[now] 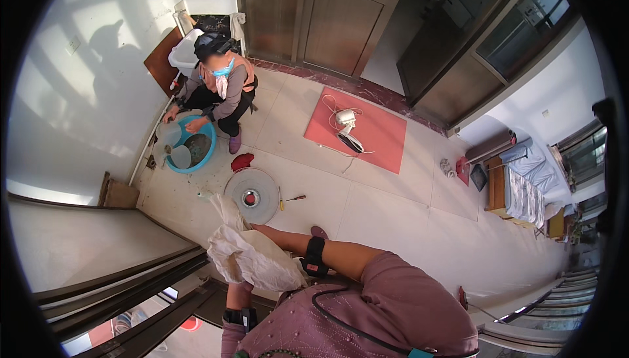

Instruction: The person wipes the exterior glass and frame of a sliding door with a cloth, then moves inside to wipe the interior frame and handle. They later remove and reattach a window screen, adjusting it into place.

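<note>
A crumpled off-white cloth (255, 257) is held up in front of my body, over the doorway side of the floor. My right hand (259, 230) is at its upper right edge, mostly covered by the cloth. Under its lower edge is my left hand (242, 286), its fingers hidden in the folds. Both hands hold the cloth. Just beyond it a round grey fan guard (252, 195) with a red centre lies on the tiled floor. A yellow-handled screwdriver (281, 198) and another screwdriver (296, 197) lie beside the guard, near a red cloth (242, 162).
Another person (226, 82) squats by the wall, hands at a blue basin (211, 149) with translucent fan blades (181, 156). A white fan motor part (346, 119) with a cord lies on a red mat (383, 149). A sliding door frame (147, 279) stands close at left.
</note>
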The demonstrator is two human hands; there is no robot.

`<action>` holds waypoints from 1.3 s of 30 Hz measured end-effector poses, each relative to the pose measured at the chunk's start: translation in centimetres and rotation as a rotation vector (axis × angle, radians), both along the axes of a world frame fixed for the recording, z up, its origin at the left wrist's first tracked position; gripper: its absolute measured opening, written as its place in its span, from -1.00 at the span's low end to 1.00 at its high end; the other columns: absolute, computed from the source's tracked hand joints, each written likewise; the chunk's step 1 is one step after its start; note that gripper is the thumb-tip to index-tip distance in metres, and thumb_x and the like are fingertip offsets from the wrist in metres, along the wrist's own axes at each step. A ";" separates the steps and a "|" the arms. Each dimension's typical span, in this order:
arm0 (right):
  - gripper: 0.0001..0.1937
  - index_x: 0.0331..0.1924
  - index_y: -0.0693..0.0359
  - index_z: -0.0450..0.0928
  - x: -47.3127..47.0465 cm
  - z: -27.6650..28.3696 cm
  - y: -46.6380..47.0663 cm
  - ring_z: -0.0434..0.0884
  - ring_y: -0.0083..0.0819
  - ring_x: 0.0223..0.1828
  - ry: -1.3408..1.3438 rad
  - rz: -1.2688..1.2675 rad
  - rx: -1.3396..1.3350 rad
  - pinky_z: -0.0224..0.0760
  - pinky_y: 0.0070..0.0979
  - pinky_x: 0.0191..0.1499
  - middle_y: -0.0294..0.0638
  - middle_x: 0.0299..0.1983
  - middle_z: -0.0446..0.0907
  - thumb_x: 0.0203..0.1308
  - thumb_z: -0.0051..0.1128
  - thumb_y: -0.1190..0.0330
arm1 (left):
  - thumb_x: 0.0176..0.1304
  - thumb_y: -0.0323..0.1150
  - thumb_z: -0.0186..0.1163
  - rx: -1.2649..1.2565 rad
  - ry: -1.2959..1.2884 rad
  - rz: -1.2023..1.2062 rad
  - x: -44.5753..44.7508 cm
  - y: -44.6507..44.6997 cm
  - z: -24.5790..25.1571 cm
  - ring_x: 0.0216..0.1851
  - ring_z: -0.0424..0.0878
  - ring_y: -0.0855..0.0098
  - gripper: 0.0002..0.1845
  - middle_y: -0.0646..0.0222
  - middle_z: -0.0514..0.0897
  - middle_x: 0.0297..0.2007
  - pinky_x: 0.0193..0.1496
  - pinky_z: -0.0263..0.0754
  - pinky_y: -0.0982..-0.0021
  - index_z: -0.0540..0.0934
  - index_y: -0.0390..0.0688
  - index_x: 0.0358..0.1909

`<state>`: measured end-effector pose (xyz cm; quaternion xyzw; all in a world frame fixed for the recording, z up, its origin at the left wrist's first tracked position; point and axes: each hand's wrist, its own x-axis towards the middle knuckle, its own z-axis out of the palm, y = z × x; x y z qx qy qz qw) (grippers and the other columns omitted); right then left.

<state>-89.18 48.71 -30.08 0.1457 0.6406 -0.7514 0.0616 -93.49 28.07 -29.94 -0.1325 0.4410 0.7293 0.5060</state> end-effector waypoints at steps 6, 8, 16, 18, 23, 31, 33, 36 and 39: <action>-0.54 0.07 0.23 0.48 11.1 -7.0 14.7 0.56 0.06 0.01 -0.232 -0.395 0.501 0.43 -0.21 0.04 0.12 -0.07 0.60 0.16 0.11 0.12 | 0.37 -0.21 0.04 -0.135 0.171 -0.495 1.9 14.9 -0.6 -0.18 0.67 0.29 -0.59 0.21 0.64 -0.10 -0.16 0.57 0.32 0.39 -0.19 0.16; -0.49 0.07 0.22 0.47 17.6 -7.5 21.0 0.58 0.08 -0.03 -0.421 -0.600 0.491 0.44 -0.18 0.01 0.10 -0.06 0.61 0.09 0.14 0.10 | 0.39 -0.21 0.00 -0.145 0.210 -0.524 3.7 18.3 -1.7 -0.18 0.64 0.27 -0.61 0.18 0.60 -0.14 -0.16 0.55 0.35 0.37 -0.22 0.14; -0.54 0.04 0.26 0.48 46.9 -3.3 42.2 0.65 -0.17 -0.14 -0.514 -1.654 0.249 0.46 -0.33 -0.06 -0.01 -0.18 0.65 0.06 0.22 0.24 | 0.38 -0.28 -0.03 -0.308 0.193 -0.769 9.2 36.9 -8.8 -0.18 0.64 0.22 -0.62 0.11 0.62 -0.12 -0.21 0.57 0.30 0.35 -0.28 0.14; -0.55 0.06 0.27 0.46 51.7 -2.2 44.5 0.65 -0.14 -0.16 -0.439 -1.845 0.301 0.46 -0.32 -0.07 0.01 -0.18 0.66 0.09 0.19 0.26 | 0.38 -0.27 -0.05 -0.263 0.256 -0.895 11.1 42.8 -8.1 -0.17 0.64 0.23 -0.61 0.11 0.61 -0.09 -0.21 0.57 0.31 0.34 -0.28 0.14; -0.52 0.09 0.33 0.41 59.3 -1.9 49.5 0.62 -0.31 -0.16 -0.241 -2.061 0.130 0.46 -0.39 -0.08 -0.06 -0.18 0.64 0.07 0.26 0.35 | 0.36 -0.24 0.04 -0.142 0.357 -1.152 17.4 58.1 -2.7 -0.13 0.63 0.29 -0.62 0.18 0.59 -0.12 -0.16 0.55 0.32 0.38 -0.26 0.09; -0.55 0.08 0.37 0.41 67.6 2.0 52.5 0.61 -0.38 -0.15 -0.001 -2.135 -0.086 0.50 -0.44 -0.06 -0.09 -0.12 0.62 0.12 0.26 0.39 | 0.28 -0.04 0.19 0.188 0.307 -1.617 41.2 82.0 2.1 0.03 0.55 0.24 -0.35 0.15 0.47 0.11 -0.03 0.51 0.20 0.26 -0.16 0.28; -0.52 0.10 0.37 0.40 69.9 3.0 52.5 0.60 -0.39 -0.12 -0.134 -2.137 -0.028 0.49 -0.43 -0.04 -0.09 -0.11 0.61 0.15 0.27 0.34 | 0.24 0.04 0.22 0.255 0.320 -1.785 48.4 85.1 2.8 0.15 0.47 0.22 -0.15 0.11 0.31 0.25 0.03 0.50 0.14 0.07 -0.16 0.40; -0.44 0.20 0.35 0.32 73.3 3.9 52.5 0.55 -0.43 -0.02 -0.121 -2.123 -0.150 0.44 -0.41 0.08 -0.14 0.01 0.56 0.20 0.26 0.27 | 0.22 0.06 0.24 0.274 0.179 -2.029 58.8 88.1 3.5 0.23 0.38 0.26 -0.08 0.16 0.29 0.27 0.13 0.44 0.14 0.00 -0.16 0.44; -0.39 0.22 0.35 0.28 77.2 4.8 52.6 0.51 -0.44 0.03 0.325 -2.118 -0.148 0.41 -0.43 0.11 -0.15 0.06 0.52 0.20 0.27 0.20 | 0.26 -0.08 0.24 0.318 -0.008 -2.258 68.8 89.8 3.6 0.24 0.36 0.38 -0.18 0.27 0.34 0.25 0.20 0.40 0.26 0.06 -0.20 0.41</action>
